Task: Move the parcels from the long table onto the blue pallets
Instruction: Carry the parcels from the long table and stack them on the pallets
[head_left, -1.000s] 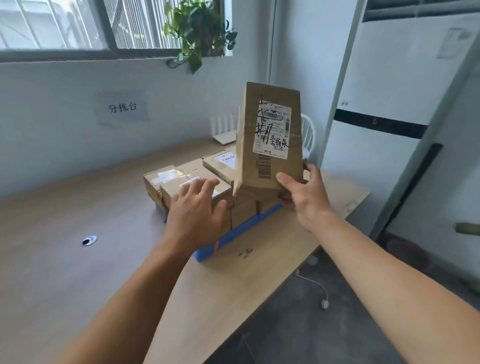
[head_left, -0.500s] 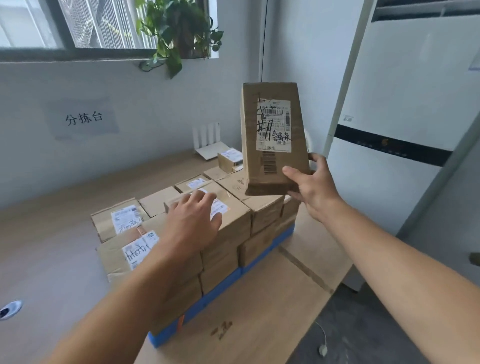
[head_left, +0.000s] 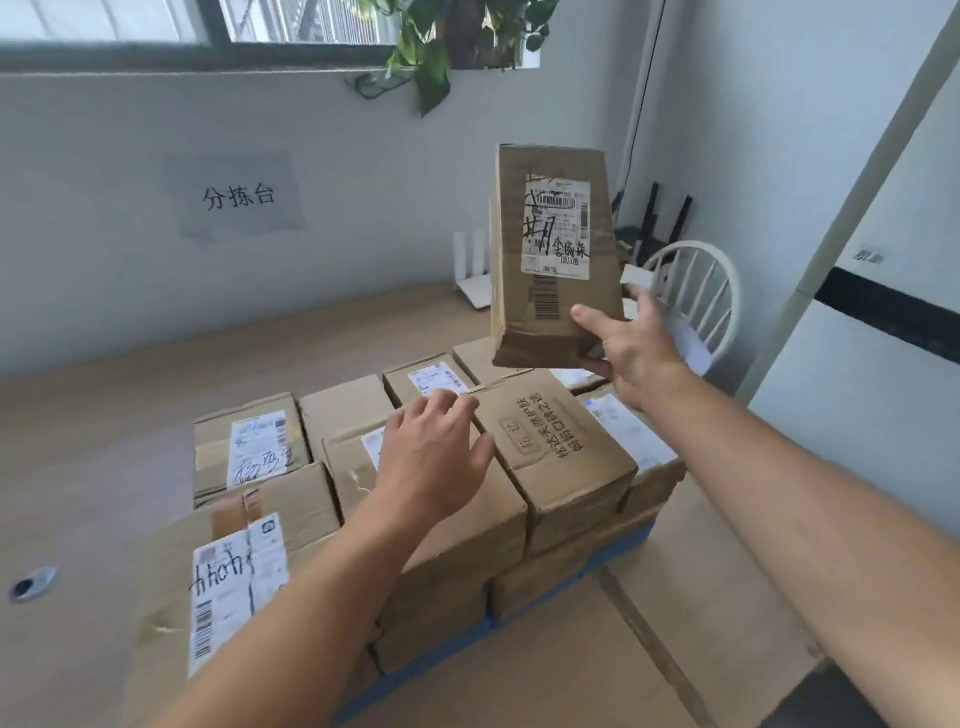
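Observation:
My right hand (head_left: 636, 345) grips the lower corner of a tall brown cardboard parcel (head_left: 550, 260) with a white shipping label, held upright in the air above the stack. My left hand (head_left: 434, 454) lies flat, fingers spread, on top of a stacked parcel (head_left: 452, 525). Several cardboard parcels are packed in layers on a blue pallet (head_left: 615, 548), whose edge shows beneath them on the long wooden table (head_left: 104, 431). A box with printed Chinese text (head_left: 558, 452) sits just right of my left hand.
A white slatted chair (head_left: 693, 293) stands past the table's far end. A white router (head_left: 472, 273) sits by the wall, under a paper sign (head_left: 239, 197). A tall white unit (head_left: 883, 249) fills the right side. A cable grommet (head_left: 31, 584) is set into the tabletop at left.
The view has come closer to the stack. My right hand has lifted the tall parcel clear of the stack and holds it higher. My left hand stays on the top box.

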